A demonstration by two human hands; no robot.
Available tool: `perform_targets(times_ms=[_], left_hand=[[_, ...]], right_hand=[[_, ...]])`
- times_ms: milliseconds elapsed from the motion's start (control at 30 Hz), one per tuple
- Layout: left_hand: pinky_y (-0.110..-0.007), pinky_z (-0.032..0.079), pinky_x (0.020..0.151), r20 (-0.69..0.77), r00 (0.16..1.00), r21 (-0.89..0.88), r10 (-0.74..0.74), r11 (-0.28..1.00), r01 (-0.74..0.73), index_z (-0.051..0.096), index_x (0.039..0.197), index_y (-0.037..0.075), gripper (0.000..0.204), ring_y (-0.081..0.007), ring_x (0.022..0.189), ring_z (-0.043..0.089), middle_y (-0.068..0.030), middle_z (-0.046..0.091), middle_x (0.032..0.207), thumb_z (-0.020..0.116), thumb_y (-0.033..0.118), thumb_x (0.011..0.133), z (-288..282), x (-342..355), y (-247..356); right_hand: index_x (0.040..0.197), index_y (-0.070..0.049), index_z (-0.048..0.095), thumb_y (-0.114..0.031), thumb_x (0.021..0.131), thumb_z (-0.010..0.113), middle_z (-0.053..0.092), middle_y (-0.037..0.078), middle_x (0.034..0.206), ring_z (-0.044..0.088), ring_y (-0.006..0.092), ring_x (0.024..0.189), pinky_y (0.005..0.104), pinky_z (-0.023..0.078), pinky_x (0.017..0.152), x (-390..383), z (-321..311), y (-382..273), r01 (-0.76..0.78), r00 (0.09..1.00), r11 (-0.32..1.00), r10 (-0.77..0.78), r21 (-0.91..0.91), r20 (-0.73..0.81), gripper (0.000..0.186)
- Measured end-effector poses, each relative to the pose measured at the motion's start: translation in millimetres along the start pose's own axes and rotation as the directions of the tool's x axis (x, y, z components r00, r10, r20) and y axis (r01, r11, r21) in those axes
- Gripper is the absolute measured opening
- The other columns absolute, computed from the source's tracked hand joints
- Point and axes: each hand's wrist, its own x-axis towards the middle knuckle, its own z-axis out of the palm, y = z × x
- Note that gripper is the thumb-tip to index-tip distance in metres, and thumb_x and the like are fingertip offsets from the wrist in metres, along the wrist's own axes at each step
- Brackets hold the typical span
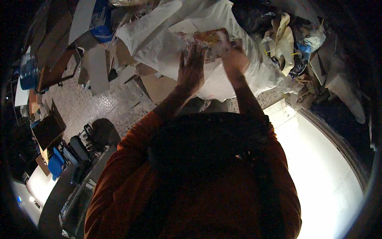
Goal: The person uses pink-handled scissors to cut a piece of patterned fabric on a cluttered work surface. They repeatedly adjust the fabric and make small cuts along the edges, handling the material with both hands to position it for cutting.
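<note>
A large white woven sack (242,81) fills the space in front of me. At its mouth shows crumpled clear and brown-orange packaging (213,38). My left hand (191,69) lies against the near side of this packaging, its fingers stretched forward and slightly apart. Just to the right, my right hand (236,63) is curled like a fist at the packaging's edge. Motion blurs it, and what its fingers grip is hidden.
Flattened cardboard (97,69) lies on the patterned floor (95,105) to the left. A blue-and-white box (100,24) stands at the far left. Mixed plastic waste (283,44) is heaped at the right. Chairs (75,151) stand at the lower left.
</note>
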Motion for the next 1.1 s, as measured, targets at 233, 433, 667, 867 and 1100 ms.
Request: perform_targets(times_ms=[233, 433, 667, 867, 1100], left_hand=[[-0.062, 0.016, 0.12, 0.001, 1.0, -0.007, -0.016, 1.0, 0.016, 0.036, 0.152, 0.002, 0.073, -0.0328, 0.152, 0.023, -0.0186, 0.033, 0.159, 0.058, 0.007, 0.082, 1.0, -1.4, 0.9], [-0.062, 0.016, 0.12, -0.005, 1.0, -0.011, -0.012, 1.0, 0.012, 0.034, 0.153, 0.002, 0.078, -0.0318, 0.153, 0.022, -0.018, 0.033, 0.16, 0.061, 0.006, 0.08, 3.1, -1.5, 0.9], [-0.062, 0.015, 0.12, -0.025, 1.0, -0.041, -0.002, 0.999, 0.001, 0.036, 0.152, 0.002, 0.076, -0.0307, 0.153, 0.021, -0.0155, 0.032, 0.161, 0.059, 0.005, 0.08, 4.7, 0.9, -1.7], [-0.061, 0.016, 0.12, 0.02, 1.0, -0.064, -0.017, 0.998, 0.018, 0.032, 0.155, 0.007, 0.075, -0.0327, 0.153, 0.022, -0.0173, 0.028, 0.162, 0.057, 0.003, 0.085, 0.8, -0.7, -0.7], [-0.061, 0.015, 0.121, 0.059, 0.998, -0.048, -0.028, 0.998, 0.03, 0.029, 0.156, 0.005, 0.077, -0.0352, 0.152, 0.022, -0.0199, 0.027, 0.162, 0.058, 0.004, 0.085, -4.9, 1.4, -0.1]], right_hand=[[0.13, -0.012, 0.059, -0.044, 0.089, 0.065, 0.071, 0.015, 0.113, 0.07, 0.0384, 0.095, 0.0465, 0.058, 0.083, -2.9, -10.1, -4.4, -0.056, 0.997, 0.998, 0.058, -0.039, 0.044, 0.053], [0.12, -0.016, 0.065, -0.042, 0.09, 0.063, 0.07, 0.012, 0.109, 0.07, 0.0357, 0.094, 0.0491, 0.058, 0.079, -18.3, -0.7, -12.2, -0.041, 0.997, 0.999, 0.041, -0.001, -0.065, 0.039], [0.106, -0.028, 0.073, -0.031, 0.089, 0.066, 0.062, 0.005, 0.127, 0.07, 0.0295, 0.095, 0.0451, 0.057, 0.075, -17.5, -3.6, -9.2, 0.024, 0.998, 0.988, -0.032, -0.154, -0.049, 0.019], [0.108, -0.028, 0.073, -0.032, 0.089, 0.066, 0.062, 0.006, 0.124, 0.069, 0.029, 0.091, 0.0451, 0.057, 0.073, -21.5, -8.4, -10.0, 0.169, 0.956, 0.971, -0.203, -0.167, -0.214, 0.021], [0.124, -0.022, 0.065, -0.035, 0.095, 0.058, 0.06, 0.015, 0.133, 0.07, 0.036, 0.098, 0.0487, 0.058, 0.079, -12.6, -31.4, -20.5, -0.048, 0.999, 0.998, 0.049, -0.045, 0.02, 0.033]])
